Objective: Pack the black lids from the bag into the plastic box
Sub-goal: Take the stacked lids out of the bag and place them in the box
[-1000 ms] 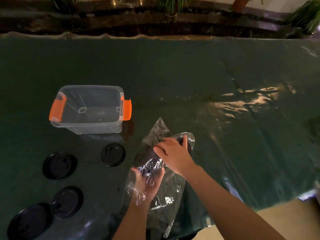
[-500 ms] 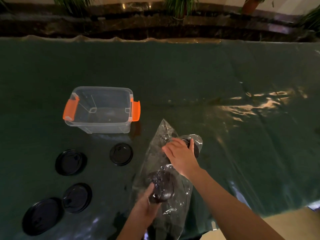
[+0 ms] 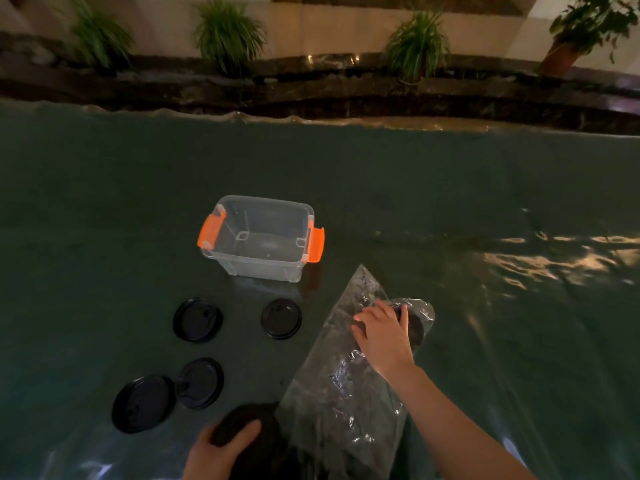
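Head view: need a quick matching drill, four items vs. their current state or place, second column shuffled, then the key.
Items:
1. plastic box
2. left hand
3. right hand
4. four loose lids

States:
A. presses down on the clear bag, over a lid still inside its far end
B. lie flat on the green cover, between box and person
C. stands open, no lid inside, orange latches on both ends
D. grips a dark stack of lids at the bag's near end

Pairs: 1-C, 2-D, 3-A, 4-B

I see my left hand (image 3: 221, 448) and right hand (image 3: 382, 336) bare: no gloves, rings or watch. My right forearm (image 3: 460, 420) is unsleeved up to the frame edge.
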Tool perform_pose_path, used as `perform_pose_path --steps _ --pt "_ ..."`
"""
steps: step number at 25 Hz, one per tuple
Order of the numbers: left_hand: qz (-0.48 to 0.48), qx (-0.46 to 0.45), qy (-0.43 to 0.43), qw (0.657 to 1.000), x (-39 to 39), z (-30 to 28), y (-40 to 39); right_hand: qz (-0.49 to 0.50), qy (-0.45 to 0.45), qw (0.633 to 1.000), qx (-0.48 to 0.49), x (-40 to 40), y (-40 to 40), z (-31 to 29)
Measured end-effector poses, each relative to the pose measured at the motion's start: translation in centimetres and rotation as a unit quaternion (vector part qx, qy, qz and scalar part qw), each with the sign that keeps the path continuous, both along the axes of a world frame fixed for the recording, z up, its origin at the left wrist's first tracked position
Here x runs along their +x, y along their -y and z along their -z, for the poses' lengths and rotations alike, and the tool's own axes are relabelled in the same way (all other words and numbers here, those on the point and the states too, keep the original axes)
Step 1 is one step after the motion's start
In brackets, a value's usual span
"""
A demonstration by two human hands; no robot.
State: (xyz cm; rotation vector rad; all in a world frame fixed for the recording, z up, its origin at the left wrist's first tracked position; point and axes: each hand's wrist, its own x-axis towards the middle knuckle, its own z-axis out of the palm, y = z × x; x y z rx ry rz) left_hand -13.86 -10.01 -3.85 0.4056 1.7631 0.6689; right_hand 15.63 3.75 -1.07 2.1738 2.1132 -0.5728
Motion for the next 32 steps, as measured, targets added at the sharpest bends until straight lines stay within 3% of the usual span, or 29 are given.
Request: perform_pose_path --steps 4,7,10,14,17,21,28,29,30,32 --pt "-0.054 0.128 -0.003 0.99 1.1 -8.7 -8.3 0.006 0.009 1.0 -0.009 -1.3 -0.7 -0.6" --pt "-0.034 0.188 -0.049 0.98 2.2 -8.9 -16.5 0.002 -0.019 0.996 0.082 -3.7 -2.9 -2.3" --pt "-0.007 0.209 -0.082 0.974 3.4 -10.9 -23.0 -0.018 -0.102 0.981 0.166 -7.6 -6.0 -5.4" --pt "0.012 0.213 -0.123 0.969 3.7 -10.7 -28.8 -0.01 -0.287 0.955 0.069 -13.5 -10.8 -7.9" --pt "0.062 0.218 -0.198 0.954 2.2 -9.6 -32.2 -0.02 -0.261 0.964 0.052 -15.8 -14.1 -7.8" --pt "0.241 0.174 -0.278 0.913 1.0 -6.4 -34.6 0.002 -0.214 0.977 -0.013 -17.4 -17.0 -5.1" --pt "0.376 0.125 -0.309 0.864 -0.2 -2.6 -36.1 0.016 -0.219 0.965 -0.142 -19.4 -20.7 -1.5" --pt "0.399 0.121 -0.324 0.849 -0.4 -2.5 -36.2 0.022 -0.23 0.96 -0.157 -19.6 -21.0 -1.2" --pt "0.431 0.127 -0.371 0.813 -0.5 -2.7 -36.1 0.028 -0.239 0.956 -0.166 -19.5 -21.2 -1.0" --pt "0.481 0.196 -0.505 0.69 -1.0 -3.1 -35.4 0.033 -0.251 0.95 -0.181 -19.2 -21.2 -0.7"
